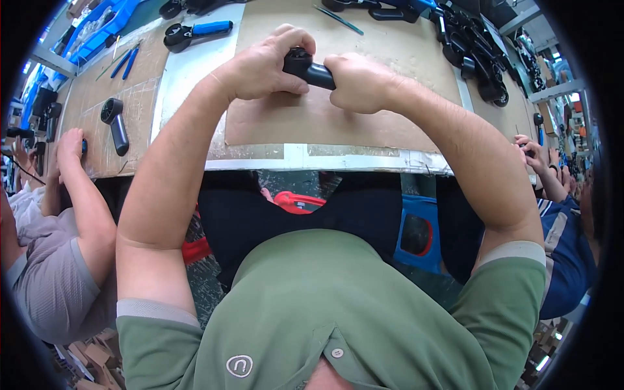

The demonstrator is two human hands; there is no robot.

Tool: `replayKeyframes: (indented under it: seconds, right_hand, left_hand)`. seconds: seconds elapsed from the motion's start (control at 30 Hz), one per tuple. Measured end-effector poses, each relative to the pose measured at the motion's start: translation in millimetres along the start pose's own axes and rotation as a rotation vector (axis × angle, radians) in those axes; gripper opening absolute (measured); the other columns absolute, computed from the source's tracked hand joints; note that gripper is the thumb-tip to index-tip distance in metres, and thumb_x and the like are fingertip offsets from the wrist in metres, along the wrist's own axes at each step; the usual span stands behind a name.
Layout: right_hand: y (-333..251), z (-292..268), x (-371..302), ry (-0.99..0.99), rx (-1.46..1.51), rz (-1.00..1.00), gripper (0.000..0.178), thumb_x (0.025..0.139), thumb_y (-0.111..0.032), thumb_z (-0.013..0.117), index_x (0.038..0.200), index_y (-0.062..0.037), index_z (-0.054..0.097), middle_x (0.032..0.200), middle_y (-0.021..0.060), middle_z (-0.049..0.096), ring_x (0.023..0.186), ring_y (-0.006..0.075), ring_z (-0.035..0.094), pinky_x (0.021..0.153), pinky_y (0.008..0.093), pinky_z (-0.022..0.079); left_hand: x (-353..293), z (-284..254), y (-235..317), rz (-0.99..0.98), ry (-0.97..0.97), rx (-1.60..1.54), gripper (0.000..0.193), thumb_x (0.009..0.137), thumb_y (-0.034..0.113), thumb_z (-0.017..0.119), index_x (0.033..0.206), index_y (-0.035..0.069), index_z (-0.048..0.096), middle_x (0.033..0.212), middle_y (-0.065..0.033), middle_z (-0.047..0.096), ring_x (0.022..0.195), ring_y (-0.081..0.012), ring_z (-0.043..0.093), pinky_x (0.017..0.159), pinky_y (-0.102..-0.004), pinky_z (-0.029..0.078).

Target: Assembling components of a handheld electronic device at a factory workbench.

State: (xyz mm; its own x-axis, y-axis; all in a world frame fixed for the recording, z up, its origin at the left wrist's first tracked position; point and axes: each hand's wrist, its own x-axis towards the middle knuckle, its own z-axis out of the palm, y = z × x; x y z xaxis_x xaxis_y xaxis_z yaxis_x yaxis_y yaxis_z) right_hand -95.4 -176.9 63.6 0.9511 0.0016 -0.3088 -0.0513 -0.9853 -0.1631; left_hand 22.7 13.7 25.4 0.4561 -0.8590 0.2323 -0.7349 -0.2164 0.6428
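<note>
A black handheld fan (316, 75) is held between my two hands over the cardboard-covered bench. My left hand (268, 64) is closed round its rounded head, with thumb and fingers on either side. The end of the handle is inside my closed right hand (359, 81), whose fingers hide it. The fan lies roughly level, its head to the left and slightly higher than the handle. Below my hands is a brown cardboard sheet (273, 127) on the bench.
Another dark fan (115, 127) lies at the left, near pliers with blue handles (125, 63). A fan with a blue handle (195, 32) lies at the far left. A thin screwdriver-like rod (338, 19) and piled black fans (465, 49) are farther back. People sit on both sides.
</note>
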Motion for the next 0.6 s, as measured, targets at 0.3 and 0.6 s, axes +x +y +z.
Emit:
replayKeyframes:
  seconds: [0.3, 0.6]
  right_hand:
    - [22.9, -5.8, 7.7, -0.171, 0.585, 0.145, 0.033, 0.082, -0.005, 0.062, 0.114, -0.0001, 0.066, 0.081, 0.0112, 0.068, 0.066, 0.0226, 0.066, 0.061, 0.0305, 0.055]
    - [33.1, 9.1, -0.3, 0.035, 0.639, 0.062, 0.035, 0.088, -0.011, 0.066, 0.121, 0.0014, 0.064, 0.082, 0.0121, 0.07, 0.065, 0.022, 0.067, 0.059, 0.0312, 0.054]
  left_hand:
    - [21.3, 33.3, 8.0, -0.308, 0.221, -0.348, 0.03, 0.098, 0.036, 0.082, 0.115, 0.012, 0.073, 0.099, -0.0072, 0.071, 0.086, -0.0172, 0.068, 0.079, -0.0282, 0.057]
    - [35.4, 32.1, 8.0, -0.341, 0.19, -0.312, 0.029, 0.099, 0.037, 0.081, 0.109, 0.01, 0.075, 0.093, -0.0087, 0.072, 0.077, -0.015, 0.069, 0.072, -0.026, 0.058]
